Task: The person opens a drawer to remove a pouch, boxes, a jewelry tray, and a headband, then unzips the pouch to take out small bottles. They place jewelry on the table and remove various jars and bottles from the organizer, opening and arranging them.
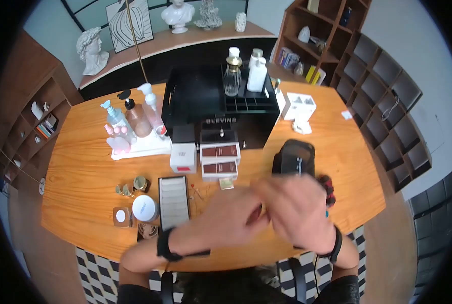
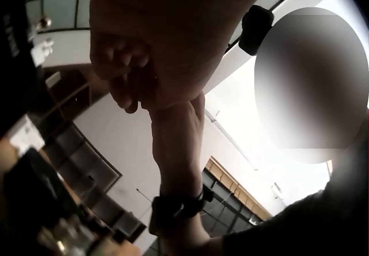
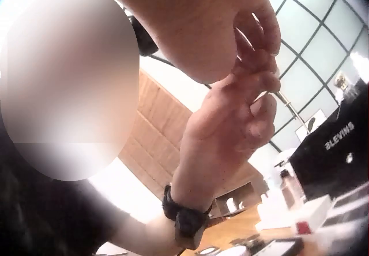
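Both hands are raised above the near side of the table, blurred in the head view. My left hand [image 1: 226,215] and right hand [image 1: 299,207] meet at the fingertips, and the fingers overlap. In the right wrist view the left hand's fingers [image 3: 262,120] are bent toward the right hand, which fills the top. The left wrist view shows the hands from below, dark. I cannot tell whether anything small is between the fingers. Left of the hands lies a jewellery tray [image 1: 173,197] with pale rows. A small gold square packet [image 1: 226,183] and fine jewellery [image 1: 196,194] lie beyond the left hand.
A black BLEVINS case [image 1: 221,121] with bottles on top stands at the back. Brown-and-white boxes [image 1: 219,169] sit before it. Pump bottles [image 1: 137,119] stand on a white tray [image 1: 140,150]. A black pouch [image 1: 294,154] and dark red scrunchie [image 1: 329,188] lie right; a round jar [image 1: 145,207] left.
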The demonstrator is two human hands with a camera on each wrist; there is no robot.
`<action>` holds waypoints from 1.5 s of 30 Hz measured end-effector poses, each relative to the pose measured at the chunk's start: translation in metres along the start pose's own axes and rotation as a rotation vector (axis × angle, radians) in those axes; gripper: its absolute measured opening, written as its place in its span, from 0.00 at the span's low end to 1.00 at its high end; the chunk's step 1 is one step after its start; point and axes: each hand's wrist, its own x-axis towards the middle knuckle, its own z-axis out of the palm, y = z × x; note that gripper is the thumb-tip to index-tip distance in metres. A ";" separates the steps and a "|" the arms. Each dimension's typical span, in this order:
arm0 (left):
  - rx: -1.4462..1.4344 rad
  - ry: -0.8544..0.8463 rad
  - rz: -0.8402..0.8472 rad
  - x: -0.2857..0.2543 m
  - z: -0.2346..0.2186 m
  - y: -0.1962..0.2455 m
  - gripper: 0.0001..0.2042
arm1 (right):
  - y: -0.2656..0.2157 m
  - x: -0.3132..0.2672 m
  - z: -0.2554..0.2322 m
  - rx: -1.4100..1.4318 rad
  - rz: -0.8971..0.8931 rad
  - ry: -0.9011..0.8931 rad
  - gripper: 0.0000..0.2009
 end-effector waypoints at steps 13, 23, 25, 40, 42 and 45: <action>-0.273 0.032 -0.356 -0.157 0.173 -0.044 0.12 | -0.067 -0.208 0.116 0.564 0.608 -0.131 0.14; -0.338 -0.042 -0.321 -0.121 0.201 -0.034 0.15 | -0.057 -0.231 0.103 0.529 0.783 0.096 0.13; -0.431 -0.085 -0.259 -0.109 0.215 -0.032 0.17 | -0.051 -0.242 0.094 0.441 0.831 0.156 0.13; -0.590 -0.264 -0.305 -0.094 0.213 -0.028 0.17 | 0.009 -0.220 0.028 -0.065 0.845 0.447 0.24; -0.604 -0.243 -0.296 -0.099 0.214 -0.033 0.17 | 0.017 -0.223 0.028 -0.078 0.806 0.234 0.24; -0.596 -0.167 -0.294 -0.106 0.209 -0.034 0.19 | 0.009 -0.226 0.029 -0.039 0.838 0.218 0.19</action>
